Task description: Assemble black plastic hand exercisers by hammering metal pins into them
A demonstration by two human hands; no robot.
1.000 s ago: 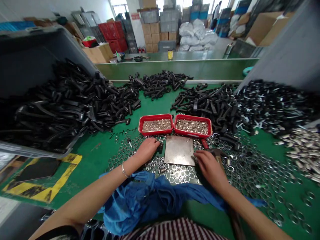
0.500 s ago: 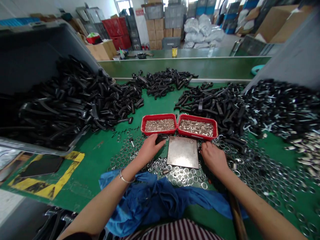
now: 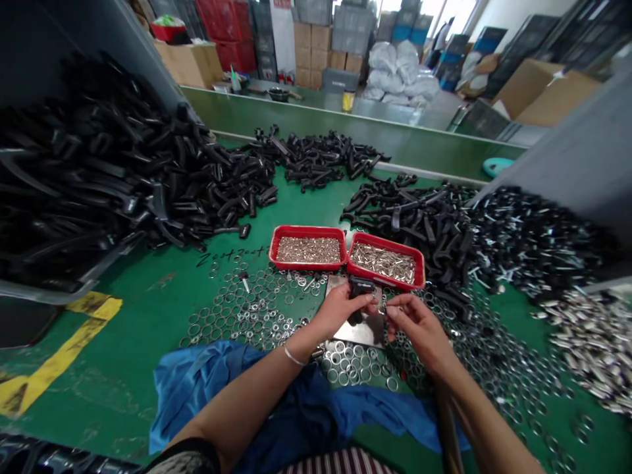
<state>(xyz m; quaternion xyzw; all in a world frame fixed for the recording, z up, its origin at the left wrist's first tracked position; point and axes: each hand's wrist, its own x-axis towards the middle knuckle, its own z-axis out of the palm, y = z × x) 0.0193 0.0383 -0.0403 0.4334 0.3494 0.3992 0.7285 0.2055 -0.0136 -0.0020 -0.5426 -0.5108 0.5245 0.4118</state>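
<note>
So, the left hand [image 3: 340, 313] is gripping a black moulded plastic part [image 3: 359, 293], its fingers closed around the part just above a square steel plate [image 3: 363, 332]. The right hand [image 3: 419, 329] is holding a narrow pinch at the right side of the part, with a small metal piece [image 3: 384, 307] between thumb and forefinger; it's too small to identify, and I can't tell if it's touching the part. Both hands are working at one spot, so this is fine fingertip work calling for a steady pinch. Metal rings [image 3: 237, 316] are lying scattered on the green bench mat [image 3: 148, 329] to the left and near the plate. Two red trays are sitting just beyond the plate: the left tray [image 3: 306, 265] is holding small silver parts, and the right tray [image 3: 382, 278] is holding slim metal pieces. Heaps of black parts [image 3: 306, 158] are filling the far side, and a blue cloth [image 3: 197, 388] is lying near the person.
</note>
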